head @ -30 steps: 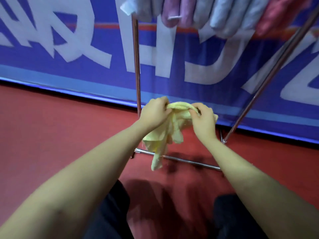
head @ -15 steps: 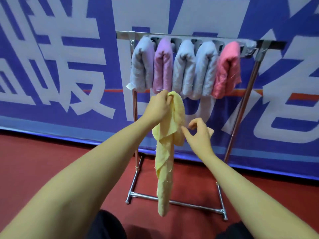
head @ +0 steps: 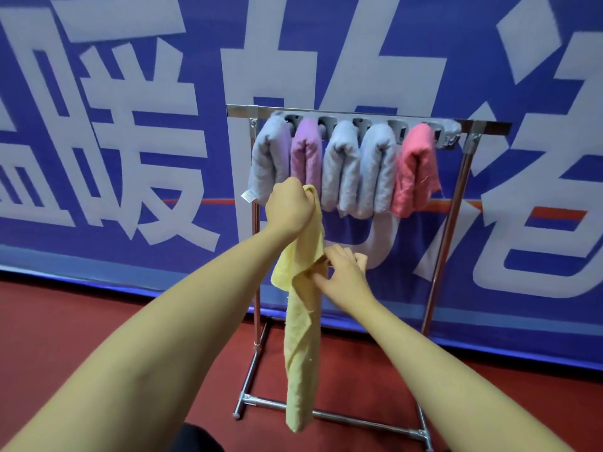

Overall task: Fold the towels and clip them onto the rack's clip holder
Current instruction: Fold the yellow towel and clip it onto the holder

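A long yellow towel [head: 301,347] hangs down in front of the metal rack [head: 448,230]. My left hand [head: 288,207] grips its top end in a fist. Lower and to the right, my right hand [head: 342,272] pinches the towel's edge about a third of the way down. Behind them, several folded towels hang from the grey clip holder [head: 447,133] on the rack's top bar: grey [head: 269,158], purple [head: 306,154], two pale blue ones and pink [head: 414,168]. The clip at the holder's right end holds nothing.
A blue banner [head: 130,125] with large white characters stands right behind the rack. The floor [head: 65,321] is red. The rack's base bar [head: 359,419] runs low across the floor, near my dark-clothed knees at the bottom edge.
The view rose from the rack's base to its top bar. My left hand lifted the yellow towel so it hangs full length. My right hand let go, then took hold of its edge again.
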{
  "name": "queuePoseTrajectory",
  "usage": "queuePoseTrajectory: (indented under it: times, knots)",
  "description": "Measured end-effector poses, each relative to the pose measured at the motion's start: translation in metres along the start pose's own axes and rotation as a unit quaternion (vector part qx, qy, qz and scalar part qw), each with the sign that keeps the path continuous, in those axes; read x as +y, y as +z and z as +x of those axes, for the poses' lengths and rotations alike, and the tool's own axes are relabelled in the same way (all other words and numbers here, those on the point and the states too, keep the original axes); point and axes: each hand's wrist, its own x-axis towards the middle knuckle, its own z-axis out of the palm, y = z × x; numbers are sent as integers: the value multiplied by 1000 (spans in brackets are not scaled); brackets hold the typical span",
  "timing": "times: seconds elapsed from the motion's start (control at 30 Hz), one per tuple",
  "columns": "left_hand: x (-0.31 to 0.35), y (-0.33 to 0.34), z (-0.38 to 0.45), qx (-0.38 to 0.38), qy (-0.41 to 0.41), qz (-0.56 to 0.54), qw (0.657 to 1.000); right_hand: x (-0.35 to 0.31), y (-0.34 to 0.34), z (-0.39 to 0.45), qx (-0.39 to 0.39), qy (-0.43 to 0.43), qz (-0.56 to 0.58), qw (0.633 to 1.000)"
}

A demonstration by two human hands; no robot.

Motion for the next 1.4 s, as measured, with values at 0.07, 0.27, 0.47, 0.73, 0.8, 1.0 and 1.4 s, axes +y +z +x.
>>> queuePoseTrajectory:
  times: [0.07, 0.27, 0.47, 0.73, 0.8, 1.0, 1.4]
  knots:
    - [-3, -3, 1, 5, 6, -9, 1000, -1, -5, 5, 40, 44, 68, 996]
    - [-9, -17, 10, 18, 16, -24, 999, -14, -29, 23, 94, 83, 192, 973]
    - [-16, -20, 20, 11, 3, -61, 998, -34, -41, 44, 154, 107, 253, 949]
    - [-25, -25, 23, -47, 58, -96, 993, -24, -55, 55, 49, -25, 62, 997]
    - [-23, -24, 22, -61, 67, -100, 991, -17, -51, 56, 3, -40, -118, 992]
    - [-28, -16, 13, -114, 53, -158, 979, -26, -48, 71, 59, 14, 26, 998]
    - [-76, 42, -52, -209, 1, -77, 975, -25, -57, 89, 103, 24, 67, 992]
